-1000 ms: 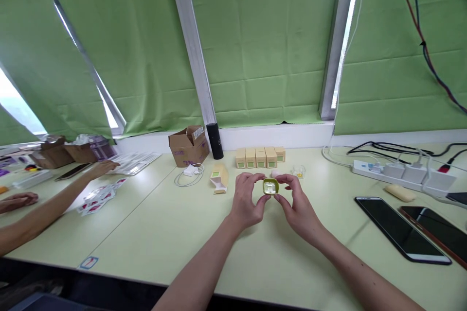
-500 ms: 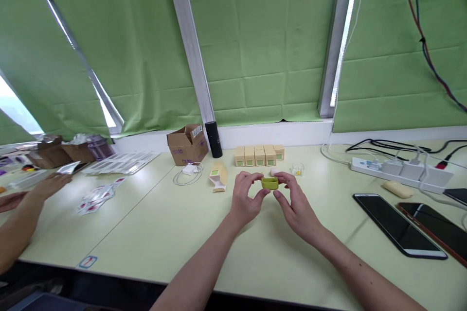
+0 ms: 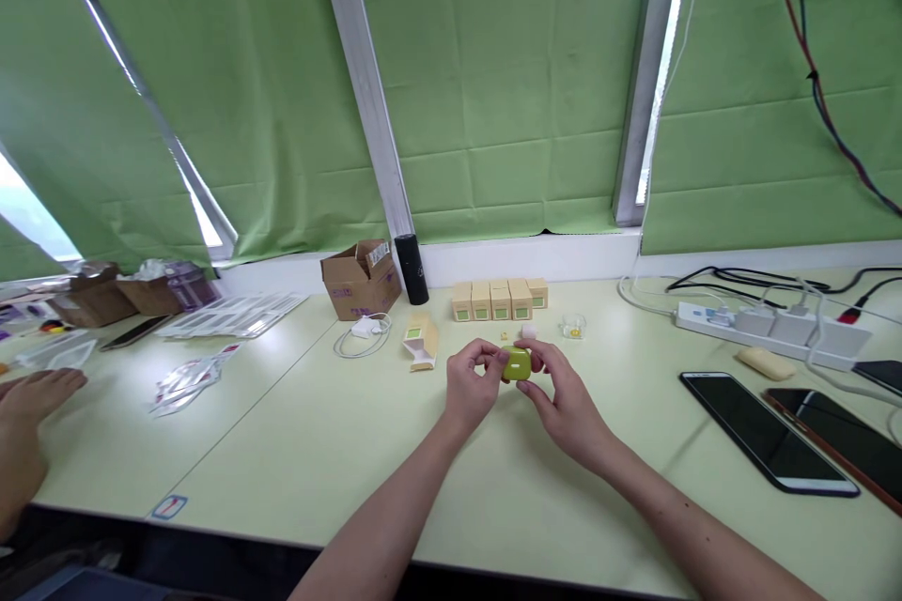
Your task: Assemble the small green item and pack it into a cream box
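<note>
Both of my hands hold a small green case (image 3: pixel 517 363) just above the pale green table (image 3: pixel 338 451), near its middle. My left hand (image 3: pixel 471 388) pinches its left side with thumb and fingertips. My right hand (image 3: pixel 564 399) grips its right side, fingers curled round it. The case looks closed, its rounded green shell toward me. Behind it stand a row of several small beige boxes (image 3: pixel 500 300), an open beige box (image 3: pixel 421 343) and a small clear cup (image 3: pixel 574 330) with a yellow bit inside.
A brown carton (image 3: pixel 359 279), a black cylinder (image 3: pixel 411 269) and a white charger with cable (image 3: pixel 363 331) stand at the back. Two dark phones (image 3: pixel 767 433) and a power strip (image 3: pixel 768 327) lie to the right. Another person's hand (image 3: pixel 35 392) rests at far left by plastic packets (image 3: pixel 189 381).
The case, seen open with its white inside toward me a second ago, is turned and closed now. My hands have dropped slightly. The other person's arm pulled back to the left.
</note>
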`<state>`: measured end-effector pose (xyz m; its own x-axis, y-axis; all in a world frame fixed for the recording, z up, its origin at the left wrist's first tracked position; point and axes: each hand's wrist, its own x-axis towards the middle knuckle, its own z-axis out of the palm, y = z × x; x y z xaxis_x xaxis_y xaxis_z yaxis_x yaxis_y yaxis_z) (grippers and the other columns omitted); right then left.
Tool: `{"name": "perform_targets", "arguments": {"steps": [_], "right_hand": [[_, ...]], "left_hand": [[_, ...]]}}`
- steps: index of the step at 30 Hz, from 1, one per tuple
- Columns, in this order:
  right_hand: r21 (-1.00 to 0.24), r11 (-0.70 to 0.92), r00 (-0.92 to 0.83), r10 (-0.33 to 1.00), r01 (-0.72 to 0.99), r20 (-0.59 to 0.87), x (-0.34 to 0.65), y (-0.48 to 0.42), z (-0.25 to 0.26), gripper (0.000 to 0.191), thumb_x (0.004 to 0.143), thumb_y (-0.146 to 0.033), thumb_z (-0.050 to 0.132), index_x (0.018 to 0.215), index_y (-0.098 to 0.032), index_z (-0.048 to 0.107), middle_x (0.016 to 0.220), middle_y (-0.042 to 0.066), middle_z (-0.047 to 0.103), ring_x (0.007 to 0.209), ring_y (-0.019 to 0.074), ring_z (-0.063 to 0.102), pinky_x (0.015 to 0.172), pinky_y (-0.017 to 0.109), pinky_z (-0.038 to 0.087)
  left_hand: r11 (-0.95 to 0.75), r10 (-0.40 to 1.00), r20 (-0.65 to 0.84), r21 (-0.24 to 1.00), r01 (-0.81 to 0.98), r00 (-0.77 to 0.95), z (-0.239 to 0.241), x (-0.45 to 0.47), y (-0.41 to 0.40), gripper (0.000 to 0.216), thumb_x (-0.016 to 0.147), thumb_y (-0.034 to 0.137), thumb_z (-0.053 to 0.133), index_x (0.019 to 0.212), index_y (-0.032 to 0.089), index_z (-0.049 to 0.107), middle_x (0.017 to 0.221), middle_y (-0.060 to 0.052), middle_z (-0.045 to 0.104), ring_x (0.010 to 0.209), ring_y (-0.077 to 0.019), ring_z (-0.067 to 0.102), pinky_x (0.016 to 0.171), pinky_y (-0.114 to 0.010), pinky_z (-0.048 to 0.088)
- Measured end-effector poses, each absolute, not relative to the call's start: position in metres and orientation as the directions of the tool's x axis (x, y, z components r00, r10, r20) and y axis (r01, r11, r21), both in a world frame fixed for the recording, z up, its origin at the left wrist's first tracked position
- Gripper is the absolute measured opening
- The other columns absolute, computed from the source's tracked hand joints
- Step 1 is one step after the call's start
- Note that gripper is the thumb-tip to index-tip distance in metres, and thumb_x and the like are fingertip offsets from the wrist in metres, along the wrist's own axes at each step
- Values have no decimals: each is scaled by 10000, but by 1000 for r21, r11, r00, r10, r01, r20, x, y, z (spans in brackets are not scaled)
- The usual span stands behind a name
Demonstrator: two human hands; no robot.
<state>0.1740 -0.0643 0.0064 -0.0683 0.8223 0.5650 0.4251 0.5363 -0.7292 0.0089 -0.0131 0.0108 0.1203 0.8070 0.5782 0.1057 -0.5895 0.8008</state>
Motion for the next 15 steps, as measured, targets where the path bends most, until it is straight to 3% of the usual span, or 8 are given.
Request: {"name": "perform_targets", "arguments": {"steps": [5, 10, 15], "right_hand": [[-798, 491, -13, 854, 349, 520, 176, -62, 7, 387, 932, -339, 589, 1317, -326, 549, 1207, 65, 610, 1107, 256, 575, 1011, 485, 506], [-858, 467, -5, 879, 215, 477, 179, -57, 7, 396, 923, -383, 624, 1303, -299, 551, 1297, 70, 639, 1205, 249, 595, 1088, 500, 465], [-900, 431, -35, 902, 67, 430, 180, -56, 10, 413, 918, -454, 650, 1283, -275, 576, 1317, 90, 673, 1221, 255, 635, 1102, 500, 489]], "left_hand": [[-631, 775, 617, 768, 113, 132, 14, 6, -15, 366, 1014, 473, 534, 800, 188, 617, 685, -23, 664, 614, -159, 657, 627, -287, 526], [-664, 744, 641, 742, 97, 191, 16, 3, -15, 266, 980, 438, 602, 932, 184, 665, 829, -55, 691, 719, -181, 682, 720, -328, 553], [-668, 733, 640, 742, 66, 229, 16, 3, -15, 223, 972, 392, 613, 925, 180, 662, 862, -61, 684, 748, -181, 678, 746, -337, 543]]}}
